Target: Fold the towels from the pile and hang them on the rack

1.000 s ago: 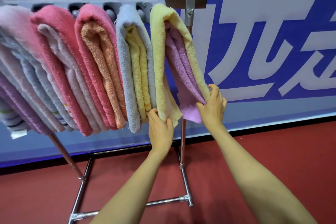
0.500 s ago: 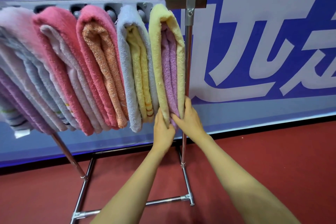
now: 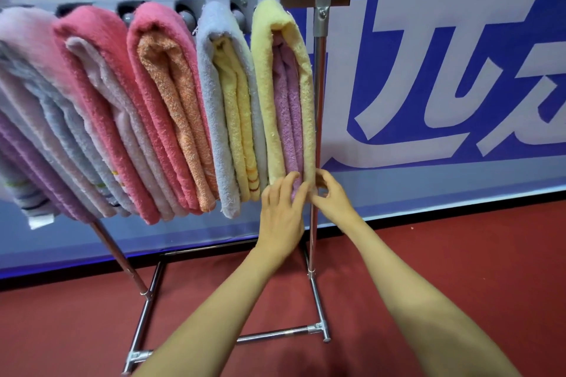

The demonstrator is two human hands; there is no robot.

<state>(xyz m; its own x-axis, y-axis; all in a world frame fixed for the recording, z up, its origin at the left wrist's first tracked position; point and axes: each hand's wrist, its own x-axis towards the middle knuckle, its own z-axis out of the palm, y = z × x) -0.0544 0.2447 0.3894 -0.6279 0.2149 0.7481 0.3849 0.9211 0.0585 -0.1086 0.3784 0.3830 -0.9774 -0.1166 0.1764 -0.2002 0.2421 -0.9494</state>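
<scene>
L hand touches yellow towel btm; R hand pinches its edge.

1. The person's left hand is bare from fingertips to wrist, and its fingers are slim.
2. The right hand is bare too, its knuckles in plain sight.
3. The left forearm is slender and uncovered to the frame's lower edge.
4. The right forearm is also uncovered. The wide lens makes it look broader.

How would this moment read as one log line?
step: tidying towel | left hand: touches yellow towel hem | right hand: pinches its corner | rack: towels hung
</scene>
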